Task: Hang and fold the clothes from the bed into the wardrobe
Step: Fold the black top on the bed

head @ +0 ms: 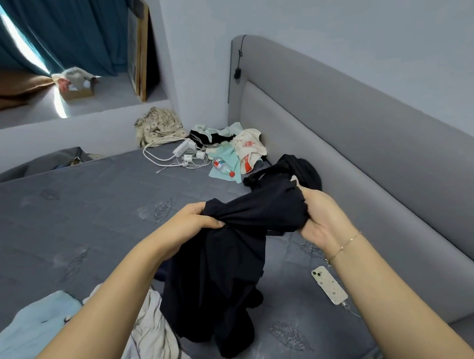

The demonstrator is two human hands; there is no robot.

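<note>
1. Above the bed (83,221), our left hand (195,222) and right hand (318,218) each grip the bunched dark garment (218,280).
2. Its hem, dragging at six o'clock, could snag the pale clothes (153,332).

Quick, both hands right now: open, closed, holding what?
Left hand: closed, gripping the dark garment.
Right hand: closed, gripping the same dark garment.
</note>
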